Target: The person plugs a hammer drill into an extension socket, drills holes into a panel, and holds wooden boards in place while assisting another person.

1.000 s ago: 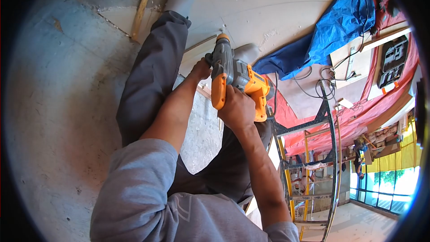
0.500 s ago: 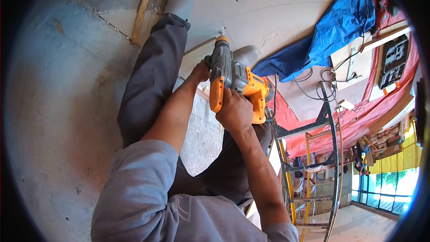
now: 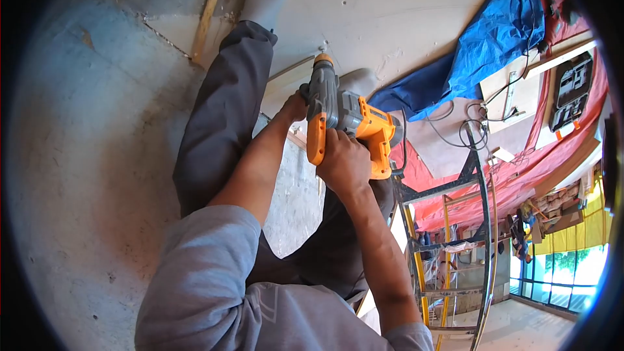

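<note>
An orange and grey rotary hammer drill [image 3: 324,91] points away from me, its nose close to a small chipped spot [image 3: 322,46] on the pale surface between my feet. My left hand [image 3: 296,108] is closed around the side handle at the drill's left; the drill body hides part of the fingers. My right hand [image 3: 346,161] wraps the rear grip, and whether its finger presses the trigger is hidden. Whether the bit touches the surface, I cannot tell. A claw hammer [image 3: 207,21] with a wooden handle lies beyond my left leg, near that grey-socked foot.
Right of the drill are a blue tarp [image 3: 494,36], red sheeting [image 3: 455,198] and a black cable [image 3: 478,123]. A metal scaffold frame [image 3: 484,221] stands close by my right arm. An open tool case [image 3: 572,91] lies at the far right. Several people's shapes are blurred beyond.
The drill and both hands have shifted very slightly to the right in view. My grip on it is the same.
</note>
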A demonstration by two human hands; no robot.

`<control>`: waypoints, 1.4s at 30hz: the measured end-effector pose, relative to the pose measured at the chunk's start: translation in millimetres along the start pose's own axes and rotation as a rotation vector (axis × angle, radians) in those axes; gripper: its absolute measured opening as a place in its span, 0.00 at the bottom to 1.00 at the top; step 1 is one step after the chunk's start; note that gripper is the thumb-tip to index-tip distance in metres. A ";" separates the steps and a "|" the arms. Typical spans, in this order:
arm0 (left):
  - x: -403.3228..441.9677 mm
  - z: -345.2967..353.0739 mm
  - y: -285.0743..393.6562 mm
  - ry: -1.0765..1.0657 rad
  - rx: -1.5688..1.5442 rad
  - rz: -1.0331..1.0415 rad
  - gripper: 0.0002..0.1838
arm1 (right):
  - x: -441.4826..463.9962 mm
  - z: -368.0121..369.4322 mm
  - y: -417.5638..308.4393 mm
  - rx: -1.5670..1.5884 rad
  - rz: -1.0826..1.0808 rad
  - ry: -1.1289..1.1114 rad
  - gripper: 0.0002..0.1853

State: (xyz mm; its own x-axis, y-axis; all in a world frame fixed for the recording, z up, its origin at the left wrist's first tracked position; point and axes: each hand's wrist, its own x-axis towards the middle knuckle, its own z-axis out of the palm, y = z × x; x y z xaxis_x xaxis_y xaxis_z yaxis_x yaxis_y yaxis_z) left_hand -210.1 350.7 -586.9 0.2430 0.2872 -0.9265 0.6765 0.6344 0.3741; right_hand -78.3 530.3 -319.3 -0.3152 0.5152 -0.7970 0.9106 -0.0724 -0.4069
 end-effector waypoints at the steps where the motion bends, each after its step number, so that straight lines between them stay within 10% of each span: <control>1: -11.8 -5.6 12.8 -0.007 -0.024 -0.014 0.26 | 0.1 -1.7 -0.8 0.001 0.001 -0.007 0.04; 42: -8.4 -17.2 22.9 -0.032 0.012 -0.124 0.21 | -0.1 9.3 5.5 0.030 0.019 -0.009 0.11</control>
State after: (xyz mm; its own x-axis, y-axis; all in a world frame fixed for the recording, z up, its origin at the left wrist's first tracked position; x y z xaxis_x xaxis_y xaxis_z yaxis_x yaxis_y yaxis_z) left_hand -208.6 375.1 -569.9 0.1789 0.1835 -0.9666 0.7111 0.6549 0.2559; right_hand -75.8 522.0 -325.6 -0.3008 0.5057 -0.8086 0.9080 -0.1075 -0.4050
